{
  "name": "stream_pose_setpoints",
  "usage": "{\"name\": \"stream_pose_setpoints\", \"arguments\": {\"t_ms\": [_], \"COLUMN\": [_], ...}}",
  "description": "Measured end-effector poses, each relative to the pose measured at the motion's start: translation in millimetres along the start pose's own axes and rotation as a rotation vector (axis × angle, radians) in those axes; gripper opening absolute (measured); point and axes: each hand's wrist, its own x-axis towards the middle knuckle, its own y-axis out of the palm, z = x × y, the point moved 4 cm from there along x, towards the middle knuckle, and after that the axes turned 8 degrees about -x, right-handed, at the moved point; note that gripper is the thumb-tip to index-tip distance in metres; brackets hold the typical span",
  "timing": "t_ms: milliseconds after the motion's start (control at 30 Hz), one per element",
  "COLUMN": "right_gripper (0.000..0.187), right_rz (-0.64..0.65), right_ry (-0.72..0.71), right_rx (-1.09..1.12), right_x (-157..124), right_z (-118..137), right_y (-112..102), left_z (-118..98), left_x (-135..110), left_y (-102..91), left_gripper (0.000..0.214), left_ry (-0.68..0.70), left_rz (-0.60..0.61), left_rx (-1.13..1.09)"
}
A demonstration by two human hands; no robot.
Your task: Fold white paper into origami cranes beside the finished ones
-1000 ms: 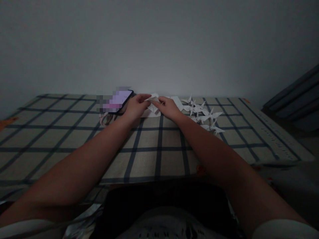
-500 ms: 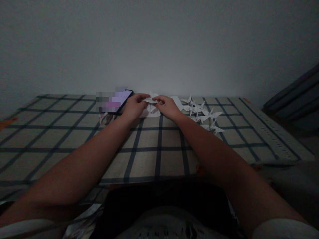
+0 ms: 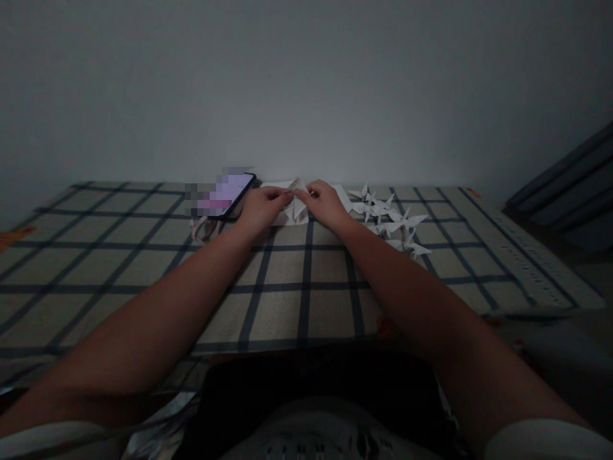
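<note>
My left hand [image 3: 261,206] and my right hand [image 3: 325,202] meet at the far side of the checked tablecloth [image 3: 306,281]. Both pinch a small folded white paper piece [image 3: 297,188] between thumb and fingers, just above the cloth. More white paper [image 3: 293,214] lies flat under and behind the hands. Both forearms stretch forward across the cloth.
A lit phone [image 3: 228,190] lies left of my left hand, with a pale cable [image 3: 200,229] coiled in front of it. Several folded white paper cranes [image 3: 390,223] sit in a group to the right. A plain wall [image 3: 306,89] stands right behind the table. Dark furniture [image 3: 569,191] is at far right.
The hands have drawn a little closer together and shifted slightly away from me, and the pinched paper now stands more upright between the fingertips.
</note>
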Motion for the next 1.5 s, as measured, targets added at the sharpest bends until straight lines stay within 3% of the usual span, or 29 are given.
{"name": "stream_pose_setpoints", "arguments": {"t_ms": [167, 300, 433, 667, 800, 900, 1000, 1367, 1500], "right_gripper": [0.031, 0.012, 0.019, 0.02, 0.012, 0.026, 0.032, 0.029, 0.032], "right_rz": [0.123, 0.08, 0.039, 0.062, 0.002, 0.029, 0.095, 0.191, 0.212], "right_ry": [0.078, -0.072, -0.146, -0.137, -0.048, 0.116, 0.172, 0.233, 0.228], "right_rx": [0.265, 0.067, -0.073, -0.166, 0.036, 0.326, 0.496, 0.693, 0.666], "right_x": [-5, -4, -2, -2, -3, -2, 0, -2, -3], "right_z": [1, 6, 7, 8, 5, -3, -8, -9, -8], "right_y": [6, 2, -1, 1, 1, 5, 10, 13, 13], "left_z": [10, 8, 0, -4, -6, -10, -12, -13, -9], "left_x": [7, 6, 1, 0, 0, 0, -1, 0, 2], "left_y": [-2.8, -0.9, 0.0, 1.0, -2.4, -5.0, -6.4, -6.9, -7.8], "left_gripper": [0.031, 0.027, 0.026, 0.024, 0.025, 0.022, 0.023, 0.026, 0.028], "left_ry": [0.002, 0.05, 0.165, 0.182, 0.118, 0.079, 0.077, 0.088, 0.097], "left_rz": [-0.066, -0.062, -0.054, -0.002, -0.047, -0.084, -0.104, -0.089, -0.105], "left_rx": [-0.052, -0.013, 0.15, 0.219, 0.162, 0.13, 0.119, 0.116, 0.13]}}
